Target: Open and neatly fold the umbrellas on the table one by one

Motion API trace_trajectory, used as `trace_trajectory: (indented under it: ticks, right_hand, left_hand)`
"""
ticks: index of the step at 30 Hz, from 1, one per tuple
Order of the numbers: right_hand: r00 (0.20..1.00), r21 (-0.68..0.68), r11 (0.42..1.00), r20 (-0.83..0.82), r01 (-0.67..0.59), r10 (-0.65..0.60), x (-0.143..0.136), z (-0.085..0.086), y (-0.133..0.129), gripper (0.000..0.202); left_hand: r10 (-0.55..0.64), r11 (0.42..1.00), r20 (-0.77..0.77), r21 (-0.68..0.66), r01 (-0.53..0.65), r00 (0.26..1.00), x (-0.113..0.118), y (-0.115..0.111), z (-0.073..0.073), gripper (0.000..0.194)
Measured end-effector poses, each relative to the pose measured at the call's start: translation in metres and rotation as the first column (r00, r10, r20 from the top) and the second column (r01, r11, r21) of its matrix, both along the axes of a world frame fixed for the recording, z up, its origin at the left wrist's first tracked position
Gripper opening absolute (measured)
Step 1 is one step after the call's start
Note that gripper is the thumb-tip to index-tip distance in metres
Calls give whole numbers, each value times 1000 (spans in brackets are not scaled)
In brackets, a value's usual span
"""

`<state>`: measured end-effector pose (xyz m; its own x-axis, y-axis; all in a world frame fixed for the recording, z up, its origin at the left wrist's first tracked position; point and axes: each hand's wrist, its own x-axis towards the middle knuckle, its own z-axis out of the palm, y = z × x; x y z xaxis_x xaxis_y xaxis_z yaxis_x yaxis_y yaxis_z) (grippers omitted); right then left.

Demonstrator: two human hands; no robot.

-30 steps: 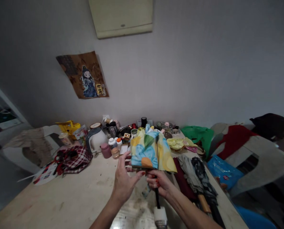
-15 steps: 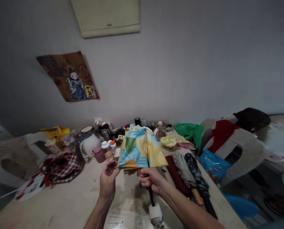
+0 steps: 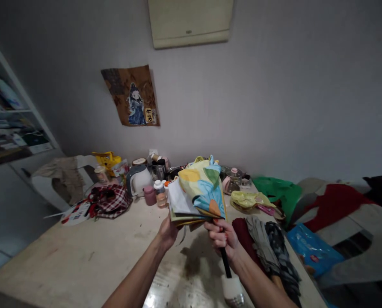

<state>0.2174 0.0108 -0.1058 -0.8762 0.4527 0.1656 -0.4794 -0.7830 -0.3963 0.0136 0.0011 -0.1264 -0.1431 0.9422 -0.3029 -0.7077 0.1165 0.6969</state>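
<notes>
I hold the partly gathered umbrella (image 3: 206,188), its fabric printed in yellow, blue, green and orange, out in front of me above the tabletop (image 3: 97,256). Its folds point up and away from me, with white-looking inner cloth (image 3: 181,199) showing on the left. The thin black shaft (image 3: 226,263) slopes down and slightly right towards me, ending in a white handle (image 3: 232,287).

My two hands are a little apart, one on each side of the fabric's lower edge. My right hand (image 3: 223,239) is clamped around the shaft just below the folds, fingers curled across and red nails showing, with the forearm running in from the lower right. My left hand (image 3: 167,233) is raised at the lower left corner of the cloth, wrist below it and forearm slanting in from the lower left; its fingers go behind the folds, so I cannot tell how firmly they close. A thin grey strap (image 3: 183,236) dangles between my hands.

Right of my right hand lie folded umbrellas in maroon (image 3: 247,239), grey (image 3: 261,244) and dark patterned fabric (image 3: 283,252). Beyond my left hand stand a mauve jar (image 3: 149,195), a white-capped clear bottle (image 3: 160,195) and a white-and-grey kettle (image 3: 141,182), near a red-and-white plaid cloth bundle (image 3: 112,202).
</notes>
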Motion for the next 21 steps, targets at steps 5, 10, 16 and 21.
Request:
trace_trajectory:
  ticks: [5, 10, 16, 21]
  right_hand:
    - [1000, 46, 999, 17, -19, 19, 8, -12, -2, 40]
    - [998, 77, 997, 62, -30, 26, 15, -30, -1, 26]
    - [999, 25, 1000, 50, 11, -12, 13, -53, 0, 38]
    - [995, 47, 999, 103, 2, -7, -15, -74, -7, 30]
  left_hand:
    - [-249, 968, 286, 103, 228, 926, -10, -2, 4, 36]
    - [-366, 927, 274, 186, 324, 889, -32, -13, -8, 41]
    - [-379, 867, 156, 403, 291, 912, -16, -39, 42, 54]
    - [-460, 555, -423, 549, 625, 780, 38, -47, 115, 93]
